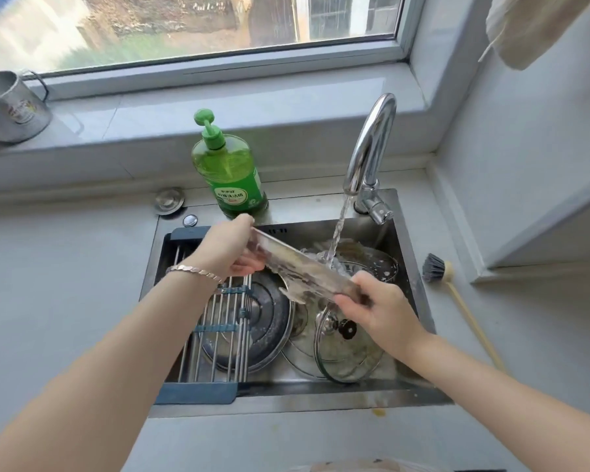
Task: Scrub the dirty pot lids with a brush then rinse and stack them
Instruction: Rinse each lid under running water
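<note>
Green soap bottle [234, 175] left of faucet [368, 148]; metal mug [12, 107] on windowsill [218, 107].

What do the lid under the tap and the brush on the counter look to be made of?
Held lid: probably clear glass with a shiny metal rim. Seen nearly edge-on it looks see-through, though it is wet and soapy, which blurs it. Brush: pale matt handle, likely wood or bamboo; dark grey bristles, probably plastic.
</note>
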Demonstrator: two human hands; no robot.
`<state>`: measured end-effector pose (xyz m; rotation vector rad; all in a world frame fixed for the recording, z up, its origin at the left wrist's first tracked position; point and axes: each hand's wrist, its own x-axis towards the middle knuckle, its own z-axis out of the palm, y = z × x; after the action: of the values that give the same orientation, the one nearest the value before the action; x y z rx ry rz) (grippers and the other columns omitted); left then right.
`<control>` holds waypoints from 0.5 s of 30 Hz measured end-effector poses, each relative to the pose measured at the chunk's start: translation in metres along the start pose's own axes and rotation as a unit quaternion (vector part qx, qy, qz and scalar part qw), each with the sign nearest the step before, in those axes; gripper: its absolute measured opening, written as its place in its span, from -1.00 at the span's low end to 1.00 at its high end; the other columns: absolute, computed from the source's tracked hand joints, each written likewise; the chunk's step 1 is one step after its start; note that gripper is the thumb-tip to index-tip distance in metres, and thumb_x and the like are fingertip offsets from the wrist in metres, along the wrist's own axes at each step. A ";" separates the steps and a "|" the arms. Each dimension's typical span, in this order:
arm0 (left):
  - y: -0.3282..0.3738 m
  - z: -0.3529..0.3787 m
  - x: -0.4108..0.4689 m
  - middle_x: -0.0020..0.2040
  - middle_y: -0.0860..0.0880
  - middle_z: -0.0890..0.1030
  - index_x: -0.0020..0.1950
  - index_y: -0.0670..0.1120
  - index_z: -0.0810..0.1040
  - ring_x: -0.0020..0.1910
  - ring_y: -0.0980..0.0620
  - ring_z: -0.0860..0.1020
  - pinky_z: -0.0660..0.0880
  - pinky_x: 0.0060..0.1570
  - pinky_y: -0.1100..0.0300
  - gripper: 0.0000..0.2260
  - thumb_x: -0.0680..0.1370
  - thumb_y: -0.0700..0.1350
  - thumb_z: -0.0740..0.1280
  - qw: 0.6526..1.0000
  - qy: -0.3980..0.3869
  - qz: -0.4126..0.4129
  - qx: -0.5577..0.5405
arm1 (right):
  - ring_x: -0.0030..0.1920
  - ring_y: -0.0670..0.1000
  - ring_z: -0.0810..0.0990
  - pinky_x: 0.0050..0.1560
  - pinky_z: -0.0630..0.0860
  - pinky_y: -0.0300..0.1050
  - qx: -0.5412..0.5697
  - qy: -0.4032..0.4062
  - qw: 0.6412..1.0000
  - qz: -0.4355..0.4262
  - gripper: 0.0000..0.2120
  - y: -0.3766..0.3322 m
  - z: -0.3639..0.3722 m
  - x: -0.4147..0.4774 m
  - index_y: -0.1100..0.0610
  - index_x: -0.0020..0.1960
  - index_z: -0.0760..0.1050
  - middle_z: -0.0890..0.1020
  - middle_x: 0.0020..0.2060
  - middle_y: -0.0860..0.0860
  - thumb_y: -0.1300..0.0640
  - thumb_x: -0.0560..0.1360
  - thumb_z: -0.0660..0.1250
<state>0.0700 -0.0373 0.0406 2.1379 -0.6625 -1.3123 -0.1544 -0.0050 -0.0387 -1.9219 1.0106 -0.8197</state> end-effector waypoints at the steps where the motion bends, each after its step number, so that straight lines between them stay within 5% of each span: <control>1: 0.001 0.007 0.003 -0.40 -0.17 0.53 -0.18 -0.18 0.36 -0.64 0.05 0.46 0.42 -0.61 0.33 -0.68 0.64 -0.02 0.03 1.000 0.011 0.028 0.004 | -0.45 -0.15 0.33 -0.42 0.25 -0.35 0.020 0.041 0.999 0.028 -0.72 -0.003 -0.002 0.003 -0.03 -0.32 0.26 0.31 -0.48 -0.14 -0.08 0.44 0.30; 3: 0.000 0.026 0.005 -0.23 -0.18 0.59 -0.06 -0.15 0.41 -0.38 -0.01 0.60 0.60 -0.33 0.15 -0.70 0.65 0.01 0.01 0.993 0.033 0.105 0.032 | -0.47 -0.16 0.28 -0.44 0.23 -0.36 0.065 0.123 0.986 0.094 -0.64 -0.009 -0.005 0.012 0.00 -0.37 0.24 0.26 -0.49 -0.12 0.09 0.49 0.35; 5: -0.008 0.045 0.005 0.01 -0.13 0.59 0.18 -0.10 0.45 -0.11 -0.03 0.57 0.53 -0.05 0.10 -0.76 0.63 -0.04 0.09 0.978 0.055 0.180 0.094 | -0.50 -0.18 0.27 -0.45 0.23 -0.37 0.105 0.183 0.966 0.148 -0.64 -0.014 -0.009 0.025 0.03 -0.38 0.27 0.27 -0.49 -0.10 0.17 0.53 0.31; 10: -0.026 0.089 -0.004 0.39 -0.10 0.30 0.44 -0.12 0.30 0.34 0.00 0.33 0.27 0.30 0.20 -0.62 0.63 -0.08 0.12 0.932 0.071 0.309 0.173 | -0.41 -0.08 0.31 -0.49 0.26 -0.39 0.109 0.191 0.936 0.274 -0.63 -0.001 -0.010 0.036 0.30 -0.21 0.45 0.41 -0.38 0.06 -0.01 0.55 0.26; 15: -0.036 0.130 0.000 0.53 -0.10 0.13 0.50 -0.12 0.19 0.53 -0.07 0.01 -0.01 0.49 0.06 -0.59 0.66 -0.04 0.04 0.894 0.013 0.326 0.307 | -0.32 0.00 0.47 -0.36 0.38 -0.19 0.205 0.224 0.858 0.414 -0.56 0.015 -0.003 0.036 0.23 -0.15 0.54 0.54 -0.36 0.04 -0.16 0.53 0.22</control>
<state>-0.0429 -0.0355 -0.0329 2.0510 -1.7847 -0.7478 -0.1449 -0.0429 -0.0439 -0.7884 1.6143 -0.8654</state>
